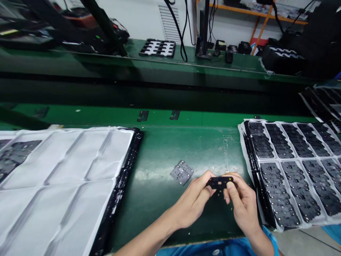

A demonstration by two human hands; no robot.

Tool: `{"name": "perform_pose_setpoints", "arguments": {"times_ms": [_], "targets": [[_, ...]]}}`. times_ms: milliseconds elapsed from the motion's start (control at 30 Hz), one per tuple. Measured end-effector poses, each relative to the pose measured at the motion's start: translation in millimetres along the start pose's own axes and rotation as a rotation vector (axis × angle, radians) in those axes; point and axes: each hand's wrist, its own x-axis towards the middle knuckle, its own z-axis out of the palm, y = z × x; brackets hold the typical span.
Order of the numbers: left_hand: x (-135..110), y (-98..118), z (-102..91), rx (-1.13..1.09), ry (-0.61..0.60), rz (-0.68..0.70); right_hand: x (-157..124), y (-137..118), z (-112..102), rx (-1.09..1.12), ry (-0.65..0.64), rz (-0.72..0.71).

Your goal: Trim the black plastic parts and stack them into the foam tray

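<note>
Both of my hands pinch one small flat black part (220,182) just above the green bench top (165,149). My left hand (192,201) grips its left end with curled fingers. My right hand (243,202) grips its right end, thumb on top. A small square grey part (182,172) lies on the bench just left of my hands, touching neither. To the right, close beside my right hand, stands a black tray (293,170) lined with white film and filled with several rows of the same black parts.
A large tray (66,185) covered with white film lies at the left. Two small black parts (143,115) (174,114) rest on the green strip behind. Farther back, a second bench carries a tray of parts (157,48), cables and black machines.
</note>
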Motion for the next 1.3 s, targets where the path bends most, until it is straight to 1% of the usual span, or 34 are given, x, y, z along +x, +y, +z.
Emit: {"name": "perform_pose_setpoints", "arguments": {"times_ms": [67,167,233,300,400,500,600,667,833,933,1100,1300], "targets": [[-1.3,-0.9,-1.7,0.062,-0.053,-0.01,2.7,-1.8,-4.1,-0.006,0.057,0.029],[-3.4,-7.5,-5.0,0.249,-0.11,-0.051,6.2,-4.0,-9.3,-0.008,0.135,0.064],[-4.1,-10.9,-9.2,0.345,-0.142,-0.037,7.1,-4.1,-10.8,0.003,0.139,0.098],[-3.3,-10.2,-14.3,0.362,-0.111,0.011,6.9,-3.5,-10.5,0.014,0.129,0.134],[1.5,-2.0,-17.8,0.268,0.026,0.043,6.2,-2.9,-6.7,0.008,0.136,0.138],[8.8,7.4,-11.7,0.017,0.136,-0.028,5.9,-3.6,-0.4,0.006,0.143,0.084],[13.1,10.9,-2.0,-0.211,0.167,-0.091,4.1,-3.9,5.7,0.001,0.141,0.042],[13.2,9.1,2.4,-0.279,0.186,-0.096,1.6,-3.2,8.5,-0.004,0.146,0.027],[10.2,-4.9,6.3,-0.336,0.265,-0.07,-3.9,-0.8,11.7,-0.019,0.128,-0.039],[7.9,-11.4,8.2,-0.372,0.255,-0.037,-3.0,-1.9,12.5,-0.011,0.137,-0.037],[2.8,-11.6,10.2,-0.395,0.229,0.001,-2.5,-2.6,15.1,-0.003,0.145,-0.027],[1.5,-16.5,12.3,-0.365,0.285,-0.019,-10.9,4.0,15.8,-0.077,0.104,-0.085]]}}
